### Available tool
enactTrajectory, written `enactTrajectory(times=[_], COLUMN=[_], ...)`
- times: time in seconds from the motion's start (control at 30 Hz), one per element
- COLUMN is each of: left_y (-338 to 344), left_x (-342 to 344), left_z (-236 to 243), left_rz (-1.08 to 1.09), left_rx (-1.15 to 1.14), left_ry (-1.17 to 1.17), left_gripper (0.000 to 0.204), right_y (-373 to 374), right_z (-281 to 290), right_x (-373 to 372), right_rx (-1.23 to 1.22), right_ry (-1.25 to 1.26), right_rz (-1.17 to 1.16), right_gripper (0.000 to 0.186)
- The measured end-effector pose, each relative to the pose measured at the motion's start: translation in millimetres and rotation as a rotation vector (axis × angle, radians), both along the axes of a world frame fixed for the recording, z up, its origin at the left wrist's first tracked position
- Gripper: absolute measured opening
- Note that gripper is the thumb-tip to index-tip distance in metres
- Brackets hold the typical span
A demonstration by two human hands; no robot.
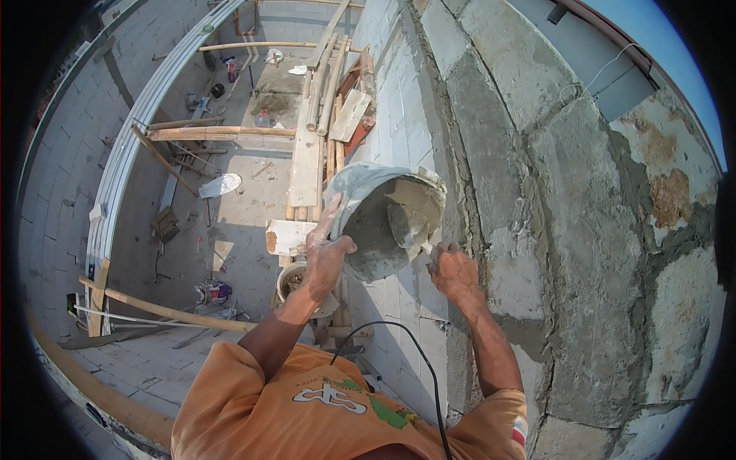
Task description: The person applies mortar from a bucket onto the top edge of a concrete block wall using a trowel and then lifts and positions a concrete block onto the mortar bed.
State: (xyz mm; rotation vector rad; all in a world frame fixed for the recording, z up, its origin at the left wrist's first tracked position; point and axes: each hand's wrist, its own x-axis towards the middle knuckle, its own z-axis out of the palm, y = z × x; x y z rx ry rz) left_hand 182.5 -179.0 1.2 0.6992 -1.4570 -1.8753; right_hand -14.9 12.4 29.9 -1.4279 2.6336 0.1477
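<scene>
Slabs: in the right half of the frame, rough grey slabs (586, 268) with flat faces; lumpy mortar fills the dark joints, and brown stains are near the right edge.
Planks: in the upper middle, long pale wooden planks (303, 172) lie side by side with round poles (334, 83).
Bucket: at the centre of the frame, a round bucket (354, 192), pale and smeared with dried grey on its outer wall; it is tilted.
Mortar: wet grey mortar (368, 234) coats the inside of the bucket.
Trowel: its rounded blade (406, 225), covered with the same grey, is inside the bucket.
Left hand: the left hand (326, 257) is clamped on the left side of the bucket.
Right hand: the right hand (454, 268) is closed around the trowel handle, just beside the right rim.
Between hands: the bucket is there, and the hands are apart.
</scene>
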Motion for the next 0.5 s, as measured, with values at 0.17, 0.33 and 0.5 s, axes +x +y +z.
enactTrajectory(times=[0.17, 0.33, 0.5], left_y=[4.2, 8.2, 12.5], left_x=[0.3, 2.1, -4.3], left_z=[12.4, 17.7, 14.8], left_rz=[0.007, -0.008, -0.053], left_rx=[-0.109, -0.072, -0.026], left_ry=[-0.021, -0.090, 0.024], left_gripper=[0.082, 0.081, 0.081], right_y=[-21.0, -34.7, -49.4], right_z=[5.1, -4.9, -0.3], right_x=[-8.7, -12.2, 9.5], right_rx=[0.023, 0.028, 0.093], right_ry=[0.217, 0.459, 0.552], right_rz=[0.005, 0.123, 0.166], right_gripper=[0.026, 0.014, 0.017])
